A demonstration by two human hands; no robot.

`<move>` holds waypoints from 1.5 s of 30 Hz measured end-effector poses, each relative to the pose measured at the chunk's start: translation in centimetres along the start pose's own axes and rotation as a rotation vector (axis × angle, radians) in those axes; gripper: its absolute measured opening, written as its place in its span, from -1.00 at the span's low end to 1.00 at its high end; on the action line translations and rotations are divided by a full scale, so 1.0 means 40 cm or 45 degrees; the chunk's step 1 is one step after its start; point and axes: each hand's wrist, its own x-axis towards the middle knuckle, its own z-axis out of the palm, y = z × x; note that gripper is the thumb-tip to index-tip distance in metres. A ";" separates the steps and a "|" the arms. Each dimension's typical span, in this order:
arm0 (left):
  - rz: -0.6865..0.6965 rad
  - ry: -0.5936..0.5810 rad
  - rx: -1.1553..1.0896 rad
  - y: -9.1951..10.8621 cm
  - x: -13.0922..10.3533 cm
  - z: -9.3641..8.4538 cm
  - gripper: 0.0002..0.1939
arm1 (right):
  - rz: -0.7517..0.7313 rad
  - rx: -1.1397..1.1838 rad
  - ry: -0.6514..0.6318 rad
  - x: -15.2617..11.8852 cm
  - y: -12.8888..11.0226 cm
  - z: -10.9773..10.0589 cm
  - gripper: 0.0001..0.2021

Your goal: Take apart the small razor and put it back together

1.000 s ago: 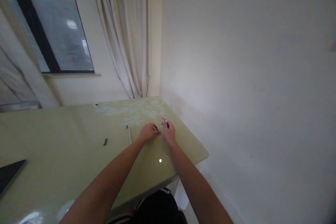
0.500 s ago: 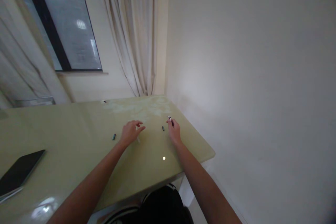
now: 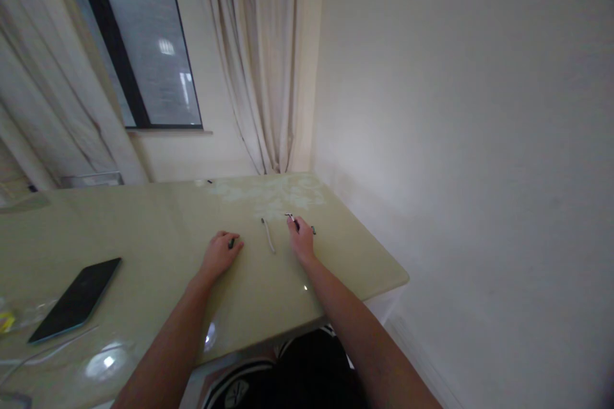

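peeking past right hand: dark piece

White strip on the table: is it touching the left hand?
Apart: the head view shows tabletop between the white strip and the fingertips of the left hand.

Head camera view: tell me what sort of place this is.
Indoors, probably a room in a home, though an office is possible: long cream curtains hang by a window, with a glossy table in front.
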 end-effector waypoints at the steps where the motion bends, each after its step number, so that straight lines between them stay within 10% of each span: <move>1: 0.016 -0.006 -0.034 0.000 0.001 0.000 -0.62 | 0.002 0.035 0.000 -0.004 0.008 -0.003 -0.59; 11: 0.091 0.017 -0.212 0.033 -0.010 -0.011 -0.66 | 0.017 0.156 -0.041 -0.014 0.017 -0.034 -0.59; 22: 0.690 0.402 -0.467 0.233 -0.080 0.009 -0.61 | -0.043 0.603 -0.549 -0.053 -0.047 -0.035 -0.60; 45: 0.630 0.358 -0.538 0.223 -0.083 0.009 -0.64 | 0.229 0.773 -0.662 -0.059 -0.038 -0.029 -0.70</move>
